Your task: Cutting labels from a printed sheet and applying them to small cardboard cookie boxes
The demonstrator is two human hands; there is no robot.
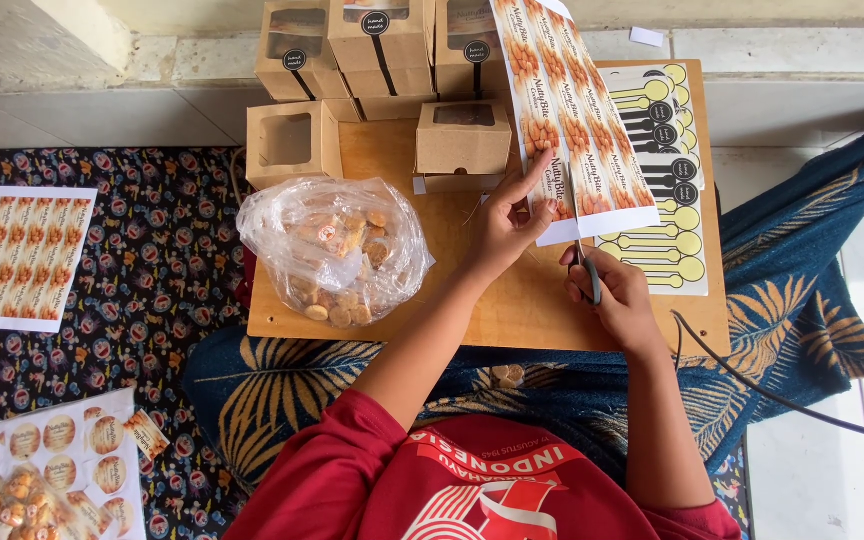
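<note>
The left hand (504, 228) pinches a glossy printed sheet of orange-and-white label strips (574, 110), upright above the wooden surface (512, 310). The right hand (614, 292), just below, grips grey-handled scissors (586, 268) cutting into it. A crumpled clear plastic bag (337, 250) holds cookies; brown cardboard window boxes (382, 80) stand behind.

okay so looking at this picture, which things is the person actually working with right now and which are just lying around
In use: left hand holding the label sheet; right hand on the scissors.

Lying about: bag of cookies, kraft boxes, black-and-yellow sticker sheet, spare label sheet, round stickers.
</note>
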